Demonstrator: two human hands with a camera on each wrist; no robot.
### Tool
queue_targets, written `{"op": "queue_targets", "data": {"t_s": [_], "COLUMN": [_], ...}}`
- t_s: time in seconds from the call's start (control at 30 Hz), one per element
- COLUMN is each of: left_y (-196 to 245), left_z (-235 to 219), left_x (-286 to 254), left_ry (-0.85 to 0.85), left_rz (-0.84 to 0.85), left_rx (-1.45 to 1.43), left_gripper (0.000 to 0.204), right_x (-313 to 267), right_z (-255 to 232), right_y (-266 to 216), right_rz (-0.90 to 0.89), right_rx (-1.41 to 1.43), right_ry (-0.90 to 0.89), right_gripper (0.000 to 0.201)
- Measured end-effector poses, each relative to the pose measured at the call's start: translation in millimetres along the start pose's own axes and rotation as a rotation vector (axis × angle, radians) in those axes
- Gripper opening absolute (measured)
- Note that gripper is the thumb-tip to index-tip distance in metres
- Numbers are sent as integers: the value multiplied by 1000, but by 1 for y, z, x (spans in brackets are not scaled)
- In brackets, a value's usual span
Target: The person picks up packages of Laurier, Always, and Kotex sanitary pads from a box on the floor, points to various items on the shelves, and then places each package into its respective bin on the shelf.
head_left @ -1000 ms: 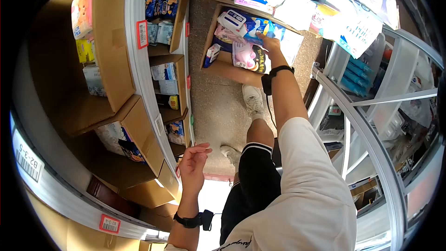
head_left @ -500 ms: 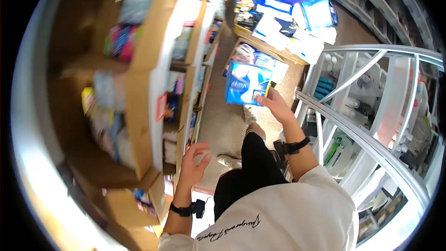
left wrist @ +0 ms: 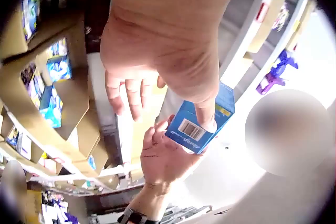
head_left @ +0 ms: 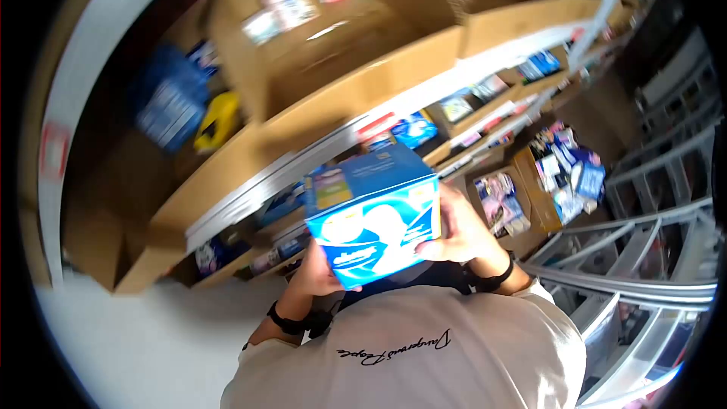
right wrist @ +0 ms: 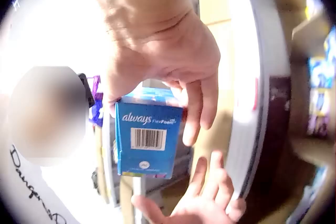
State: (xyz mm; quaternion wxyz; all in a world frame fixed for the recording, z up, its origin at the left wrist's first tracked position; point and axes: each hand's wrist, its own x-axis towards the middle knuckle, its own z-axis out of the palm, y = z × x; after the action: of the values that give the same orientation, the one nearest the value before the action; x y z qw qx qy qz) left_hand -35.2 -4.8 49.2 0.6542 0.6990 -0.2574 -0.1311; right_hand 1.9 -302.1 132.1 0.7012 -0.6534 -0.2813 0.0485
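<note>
Box (head_left: 375, 216): front panel (head_left: 375, 238) carries "always" in white script, partly lost in glare. End panel (right wrist: 148, 155), right wrist view: "always FlexFoam" above a black-and-white barcode (right wrist: 148, 139); smaller print below not legible. Shirt (head_left: 485, 371) lettering in black script reads "Dangerous People". Red-edged shelf label (head_left: 376, 127): too blurred to read.

Appearance: blue carton, squared edges, closed; top darker blue with a green-and-purple patch at one side; front with white and pale-blue artwork.

Position: held up in front of the shirt, between both hands, near the cardboard bins (head_left: 409, 72) on the shelving.

Right hand (head_left: 463, 231): grips the box, thumb on one side, fingers spanning to the other. Left hand (head_left: 316, 271): fingers extended and spread, thumb over the box in the left wrist view; firmness of contact cannot be told.

Floor carton (head_left: 534, 189): well apart, to the right, filled with packets.
</note>
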Motion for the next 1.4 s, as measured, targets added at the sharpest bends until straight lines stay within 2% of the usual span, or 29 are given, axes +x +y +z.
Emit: {"op": "queue_targets", "data": {"t_s": [0.1, 0.13, 0.23, 0.27, 0.3, 0.33, 0.37, 0.4, 0.43, 0.5, 0.57, 0.6, 0.63, 0.7, 0.77, 0.8, 0.93, 1.03, 1.07, 1.17, 1.2, 1.4], "left_y": [19, 40, 57, 67, 69, 79, 87, 91, 78, 91, 88, 89, 95, 99, 93, 87, 85, 84, 86, 81, 79, 62], "left_z": [-24, -24, -42, -48, -55, -60, -64, -71, -71, -77, -82, -81, -77, -79, -84, -88, -90, -91, -90, -90, -92, -91], "left_x": [-74, -77, -134, -155, -173, -186, -198, -210, -182, -199, -199, -205, -204, -225, -234, -239, -248, -249, -246, -237, -236, -212], "left_ry": [235, 301, 563, 632, 717, 805, 891, 935, 970, 1052, 1116, 1167, 1251, 1281, 1390, 1416, 1481, 1475, 1459, 1390, 1318, 1168], "left_rz": [255, 420, 407, 433, 477, 496, 510, 563, 588, 615, 641, 684, 667, 639, 605, 586, 559, 545, 541, 543, 531, 614], "left_rx": [-188, -228, -337, -357, -354, -293, -237, -236, -239, -282, -315, -485, -458, -363, -268, -217, -167, -171, -167, -209, -195, -322], "left_gripper": [107, 97, 85, 79, 78, 80, 83, 81, 78, 72, 68, 67, 64, 63, 60, 59, 57, 57, 54, 55, 57, 60], "right_x": [42, 55, 86, 91, 96, 102, 107, 110, 125, 128, 133, 133, 134, 132, 132, 130, 131, 128, 127, 126, 125, 114], "right_z": [93, 121, 201, 233, 263, 288, 306, 327, 308, 339, 345, 350, 352, 366, 369, 368, 359, 353, 350, 340, 337, 313], "right_y": [-22, -26, -49, -52, -53, -58, -67, -68, -49, -55, -42, -41, -37, -41, -34, -35, -43, -36, -37, -31, -30, -32], "right_rz": [-24, -41, -97, -96, -93, -118, -48, -56, -44, -38, -41, -68, -88, -115, -202, -265, -299, -355, -317, -360, -347, -282], "right_rx": [45, 17, -96, -29, 33, -23, -133, -140, -132, -241, -269, -261, -247, -322, -349, -364, -485, -549, -563, -587, -592, -614], "right_ry": [-81, -106, -245, -277, -307, -377, -512, -544, -560, -614, -678, -680, -685, -703, -661, -632, -697, -700, -702, -650, -633, -553], "right_gripper": [72, 72, 68, 66, 65, 64, 66, 66, 67, 68, 71, 76, 81, 87, 89, 87, 83, 85, 85, 87, 87, 87]}}
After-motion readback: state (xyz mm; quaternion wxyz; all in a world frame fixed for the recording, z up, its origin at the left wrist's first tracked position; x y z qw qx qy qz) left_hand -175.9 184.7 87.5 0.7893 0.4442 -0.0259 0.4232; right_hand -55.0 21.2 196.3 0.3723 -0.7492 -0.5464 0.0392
